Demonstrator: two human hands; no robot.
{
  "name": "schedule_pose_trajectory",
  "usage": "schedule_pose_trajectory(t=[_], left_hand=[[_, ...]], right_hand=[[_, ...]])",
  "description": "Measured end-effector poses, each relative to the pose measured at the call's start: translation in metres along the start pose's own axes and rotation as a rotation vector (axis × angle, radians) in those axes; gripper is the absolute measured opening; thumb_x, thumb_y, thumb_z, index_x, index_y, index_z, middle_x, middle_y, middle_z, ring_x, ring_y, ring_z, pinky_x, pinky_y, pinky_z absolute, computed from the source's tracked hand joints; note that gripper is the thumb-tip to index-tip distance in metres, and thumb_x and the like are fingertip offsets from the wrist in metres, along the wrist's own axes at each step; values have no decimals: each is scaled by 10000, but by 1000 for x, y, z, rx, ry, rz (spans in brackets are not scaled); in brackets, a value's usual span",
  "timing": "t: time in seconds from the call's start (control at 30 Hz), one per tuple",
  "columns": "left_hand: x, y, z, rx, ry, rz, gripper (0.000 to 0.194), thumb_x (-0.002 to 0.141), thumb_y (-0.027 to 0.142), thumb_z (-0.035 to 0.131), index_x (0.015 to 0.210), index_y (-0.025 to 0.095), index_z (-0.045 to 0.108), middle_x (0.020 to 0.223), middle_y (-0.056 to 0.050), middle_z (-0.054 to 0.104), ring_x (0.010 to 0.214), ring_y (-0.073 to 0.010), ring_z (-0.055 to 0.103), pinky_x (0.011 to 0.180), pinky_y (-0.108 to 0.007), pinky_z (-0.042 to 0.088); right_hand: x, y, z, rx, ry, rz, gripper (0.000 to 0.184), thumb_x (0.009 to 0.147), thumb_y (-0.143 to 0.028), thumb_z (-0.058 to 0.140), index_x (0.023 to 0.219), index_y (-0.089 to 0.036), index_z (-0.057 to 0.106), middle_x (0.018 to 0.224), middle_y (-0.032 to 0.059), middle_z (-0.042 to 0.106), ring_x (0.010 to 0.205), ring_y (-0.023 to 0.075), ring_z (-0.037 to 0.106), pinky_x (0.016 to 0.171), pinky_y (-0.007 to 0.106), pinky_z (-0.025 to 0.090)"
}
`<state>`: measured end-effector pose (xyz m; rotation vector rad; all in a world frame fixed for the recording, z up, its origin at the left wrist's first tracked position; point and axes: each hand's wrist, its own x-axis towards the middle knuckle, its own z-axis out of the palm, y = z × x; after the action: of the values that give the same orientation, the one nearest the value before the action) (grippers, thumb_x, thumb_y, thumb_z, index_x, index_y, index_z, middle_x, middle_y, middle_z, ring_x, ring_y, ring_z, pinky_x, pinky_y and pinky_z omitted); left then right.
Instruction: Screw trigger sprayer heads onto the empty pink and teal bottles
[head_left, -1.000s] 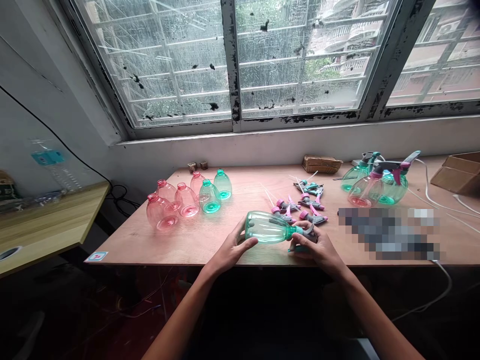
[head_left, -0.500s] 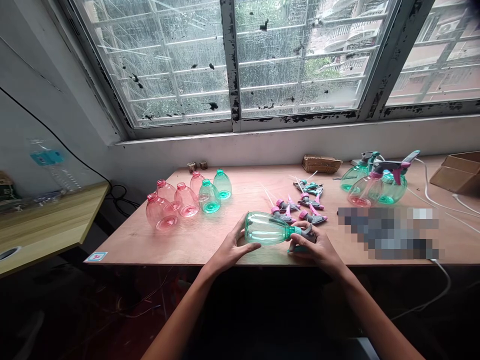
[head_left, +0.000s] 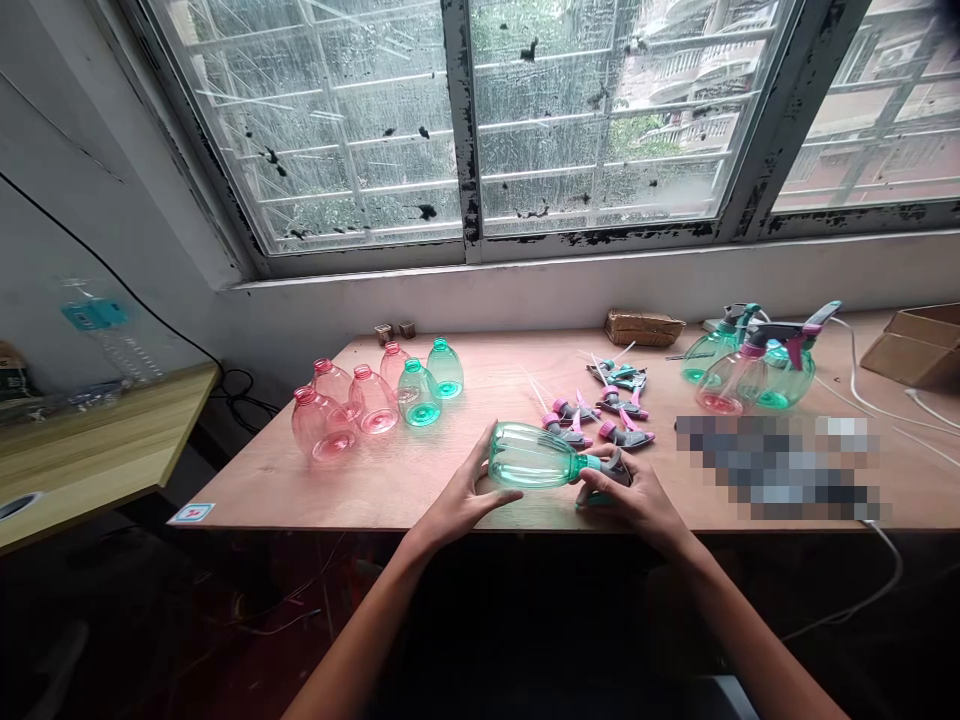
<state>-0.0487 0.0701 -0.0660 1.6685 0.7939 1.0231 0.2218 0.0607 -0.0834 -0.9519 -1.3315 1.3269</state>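
Observation:
A clear green spray bottle (head_left: pixel 534 456) lies on its side in the air over the table's front edge, its neck pointing right. My left hand (head_left: pixel 471 485) is wrapped round its base end. At the neck, my right hand (head_left: pixel 628 492) grips the grey and teal spray head (head_left: pixel 613 466), which sits on the mouth; how far it is threaded on, I cannot tell. Just beyond my hands lies a pile of loose pink-grey and teal spray heads (head_left: pixel 626 435) with thin white tubes.
Several pink bottles (head_left: pixel 373 402) and two green bottles (head_left: pixel 420 395) without heads stand at left. Bottles with heads (head_left: pixel 727 385) stand at right, behind a blurred patch. A brown wrapped block (head_left: pixel 643 328), a cardboard box (head_left: pixel 915 345) and a white cable (head_left: pixel 855 370) lie farther back.
Almost nothing differs. The fingers of my right hand have shifted slightly around the spray head, while the bottle stays in nearly the same place.

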Motion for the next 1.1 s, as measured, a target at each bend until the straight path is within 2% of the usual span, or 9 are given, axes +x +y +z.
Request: schedule_pose_trajectory(t=[0.07, 0.13, 0.3, 0.47, 0.57, 0.73, 0.8, 0.97, 1.1], left_hand=[[-1, -3, -1, -8, -6, 1, 1009, 827, 271, 788, 1595, 352, 139, 1679, -71, 211, 1511, -312, 288, 1233, -471, 272], [-2, -2, -1, -4, 7, -2, 996, 820, 283, 796, 1593, 336, 171, 1676, -80, 220, 1515, -322, 274, 1240, -484, 250], [2, 8, 2, -48, -26, -2, 776, 885, 334, 723, 1554, 231, 343, 1557, -147, 446, 1426, -351, 428, 1211, -529, 294], [0, 2, 1, -54, -12, 17, 954, 825, 259, 787, 1585, 332, 215, 1643, -89, 310, 1465, -322, 376, 1207, -493, 324], [-1, 0, 0, -53, -2, 1, 998, 816, 268, 796, 1592, 344, 173, 1646, -89, 306, 1483, -320, 346, 1223, -499, 294], [1, 6, 1, -33, 25, -24, 782, 847, 357, 763, 1526, 229, 394, 1549, -139, 451, 1437, -353, 405, 1205, -517, 313], [2, 7, 1, -14, 32, -22, 741, 852, 356, 758, 1503, 218, 432, 1542, -139, 457, 1432, -348, 411, 1205, -506, 312], [0, 3, 0, -7, 40, -27, 873, 824, 316, 786, 1559, 294, 316, 1630, -107, 332, 1463, -348, 366, 1201, -493, 328], [-1, -1, -1, 36, 33, 31, 948, 802, 270, 808, 1570, 340, 258, 1643, -92, 301, 1483, -320, 336, 1209, -480, 316]], right_hand=[[0, 0, 0, 3, -2, 6, 370, 830, -461, 782, 1010, -188, 608, 756, 46, 754, 702, 212, 719, 675, 336, 620], [0, 0, 0, -1, 2, 3, 384, 826, -467, 785, 1012, -181, 610, 766, 54, 758, 707, 216, 721, 679, 339, 619], [0, 0, 0, -1, 4, 12, 387, 822, -471, 787, 1006, -182, 607, 752, 49, 754, 706, 221, 722, 686, 352, 622], [-1, 1, 0, 48, 9, 39, 388, 828, -474, 780, 1014, -197, 583, 790, 47, 749, 708, 222, 720, 665, 374, 637], [0, 0, 0, 49, 14, 22, 388, 825, -467, 786, 1006, -187, 588, 839, 61, 746, 705, 214, 718, 667, 369, 634], [0, -1, 1, 51, -13, 2, 341, 843, -442, 777, 982, -186, 600, 754, 19, 711, 628, 182, 686, 641, 339, 607], [0, -1, 1, 47, -18, 1, 318, 855, -434, 768, 975, -189, 604, 701, -6, 684, 597, 170, 665, 629, 324, 590], [1, 0, 0, 42, -8, -5, 313, 858, -439, 763, 965, -187, 611, 674, -15, 669, 583, 172, 655, 628, 325, 571], [1, -2, 0, 36, 0, 3, 329, 851, -458, 765, 954, -186, 613, 664, -14, 666, 575, 174, 652, 618, 321, 561]])
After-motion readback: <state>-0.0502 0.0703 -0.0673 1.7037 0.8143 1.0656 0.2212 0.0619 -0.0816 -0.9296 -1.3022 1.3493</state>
